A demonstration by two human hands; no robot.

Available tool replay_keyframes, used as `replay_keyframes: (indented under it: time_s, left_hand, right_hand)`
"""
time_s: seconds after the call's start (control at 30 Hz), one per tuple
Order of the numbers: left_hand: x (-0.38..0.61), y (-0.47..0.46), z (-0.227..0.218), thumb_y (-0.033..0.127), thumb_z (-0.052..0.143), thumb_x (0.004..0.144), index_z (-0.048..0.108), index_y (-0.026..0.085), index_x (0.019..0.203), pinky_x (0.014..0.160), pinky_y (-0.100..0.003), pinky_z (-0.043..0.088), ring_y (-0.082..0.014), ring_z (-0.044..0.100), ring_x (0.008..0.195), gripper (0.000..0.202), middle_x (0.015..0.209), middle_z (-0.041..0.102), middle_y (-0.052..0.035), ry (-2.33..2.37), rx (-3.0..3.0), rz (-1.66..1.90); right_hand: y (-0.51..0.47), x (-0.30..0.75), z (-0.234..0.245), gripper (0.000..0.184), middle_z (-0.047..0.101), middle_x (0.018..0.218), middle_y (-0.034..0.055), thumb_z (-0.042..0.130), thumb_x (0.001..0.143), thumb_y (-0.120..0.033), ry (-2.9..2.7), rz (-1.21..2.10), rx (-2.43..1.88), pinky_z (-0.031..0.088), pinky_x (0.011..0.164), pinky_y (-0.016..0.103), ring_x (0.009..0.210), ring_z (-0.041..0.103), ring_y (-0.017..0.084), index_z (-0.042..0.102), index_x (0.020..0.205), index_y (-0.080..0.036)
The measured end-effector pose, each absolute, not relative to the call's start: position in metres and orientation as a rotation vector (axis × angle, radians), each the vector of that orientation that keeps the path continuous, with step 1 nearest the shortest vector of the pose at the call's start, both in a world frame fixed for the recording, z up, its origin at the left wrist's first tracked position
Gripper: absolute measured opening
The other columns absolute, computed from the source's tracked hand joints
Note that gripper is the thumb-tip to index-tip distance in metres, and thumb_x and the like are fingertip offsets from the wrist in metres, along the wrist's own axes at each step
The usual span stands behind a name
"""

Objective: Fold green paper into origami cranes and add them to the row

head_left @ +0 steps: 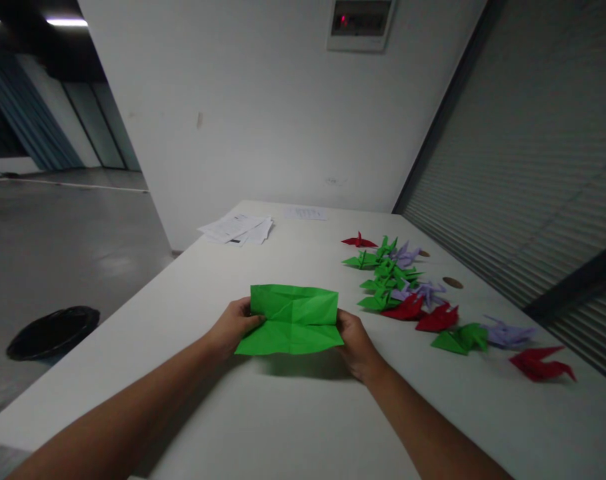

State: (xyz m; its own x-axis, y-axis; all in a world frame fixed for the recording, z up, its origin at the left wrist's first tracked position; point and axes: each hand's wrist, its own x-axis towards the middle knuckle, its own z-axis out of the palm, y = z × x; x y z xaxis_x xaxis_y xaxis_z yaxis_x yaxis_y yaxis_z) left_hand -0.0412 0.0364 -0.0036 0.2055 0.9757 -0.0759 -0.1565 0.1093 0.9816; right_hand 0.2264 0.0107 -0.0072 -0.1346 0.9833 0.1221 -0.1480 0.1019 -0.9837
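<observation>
Bridging left fingers [254, 321] and right fingers [348, 320] is green paper [291, 319].

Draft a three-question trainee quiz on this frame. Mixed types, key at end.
1. True or false: the left hand and right hand both hold the green sheet.
2. What lies along the right side of the table?
A) pile of white pages
B) folded paper birds
C) black-lined bin
3. Fill in: the folded paper birds are green, pale purple and ____.

Key: 1 true; 2 B; 3 red.
</observation>
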Motion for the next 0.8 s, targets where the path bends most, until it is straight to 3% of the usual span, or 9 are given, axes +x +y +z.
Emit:
replay_keyframes:
  time_s: [0.23,0.4,0.5,0.6,0.8]
  left_hand:
    - [-0.041,0.034,-0.003,0.023,0.084,0.062,0.075,0.014,0.097,0.077,-0.038,0.058,-0.0274,0.073,0.082,0.037,0.094,0.079,-0.0094,0.947,1.138,1.038]
    - [-0.041,0.029,0.003,0.021,0.073,0.069,0.071,0.017,0.104,0.077,-0.037,0.058,-0.0256,0.073,0.084,0.035,0.097,0.077,-0.0083,0.818,0.99,1.059]
    - [-0.044,0.029,0.004,0.015,0.065,0.063,0.068,0.018,0.098,0.071,-0.033,0.056,-0.0218,0.07,0.076,0.035,0.088,0.075,-0.0051,0.723,0.936,1.105]
    - [-0.046,0.029,0.003,0.007,0.069,0.059,0.065,0.02,0.101,0.067,-0.028,0.053,-0.0179,0.068,0.071,0.044,0.088,0.073,-0.0028,0.659,0.97,1.09]
    - [-0.042,0.026,0.0,0.011,0.088,0.063,0.05,0.032,0.13,0.08,-0.034,0.058,-0.0243,0.071,0.097,0.08,0.127,0.067,-0.0078,0.618,1.101,1.12]
  right_hand:
    - [0.006,0.23,-0.012,0.032,0.079,0.089,0.007,0.092,0.064,-0.041,-1.374,1.249,-0.929,0.056,0.088,0.048,0.095,0.07,0.035,0.081,0.087,-0.022]
    - [0.005,0.232,-0.013,0.025,0.079,0.092,0.0058,0.086,0.073,-0.038,-1.393,1.167,-0.952,0.053,0.093,0.049,0.092,0.069,0.032,0.081,0.092,-0.022]
    - [0.007,0.232,-0.014,0.029,0.079,0.098,0.0064,0.086,0.073,-0.034,-1.361,1.136,-0.942,0.052,0.095,0.05,0.094,0.068,0.032,0.08,0.099,-0.023]
    - [0.008,0.233,-0.016,0.033,0.079,0.1,0.0069,0.089,0.069,-0.033,-1.293,1.126,-0.988,0.053,0.092,0.049,0.096,0.068,0.034,0.081,0.099,-0.024]
    - [0.009,0.236,-0.02,0.029,0.078,0.09,0.0055,0.085,0.073,-0.042,-1.28,1.175,-0.99,0.053,0.087,0.046,0.092,0.068,0.033,0.08,0.096,-0.024]
